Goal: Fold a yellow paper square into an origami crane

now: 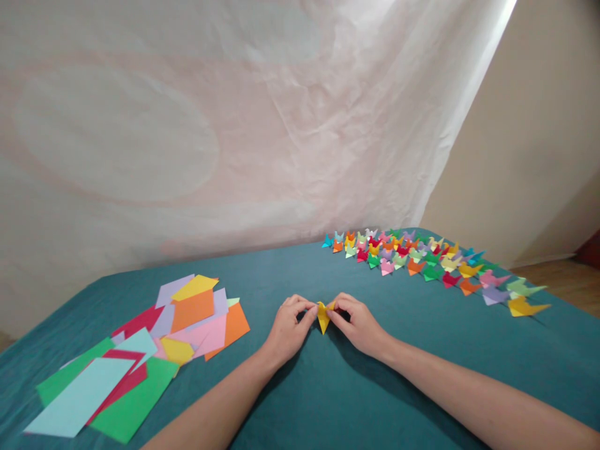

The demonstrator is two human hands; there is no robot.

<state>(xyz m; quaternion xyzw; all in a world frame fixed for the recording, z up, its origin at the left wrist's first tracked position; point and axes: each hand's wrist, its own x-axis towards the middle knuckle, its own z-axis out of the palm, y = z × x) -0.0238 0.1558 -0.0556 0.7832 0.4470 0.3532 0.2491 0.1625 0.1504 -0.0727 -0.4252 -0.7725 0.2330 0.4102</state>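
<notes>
A small yellow folded paper bird is at the middle of the table, its pointed end toward me. My left hand pinches its left side between thumb and fingers. From the other side, my right hand grips its right edge the same way. The fingertips cover parts of the folds. Rows of finished paper birds in many colours stand at the back right, beyond my right hand.
Loose coloured paper sheets lie in an overlapping pile at the left. A green cloth covers the table. Behind its far edge hangs a pale curtain, with a plain wall at the right.
</notes>
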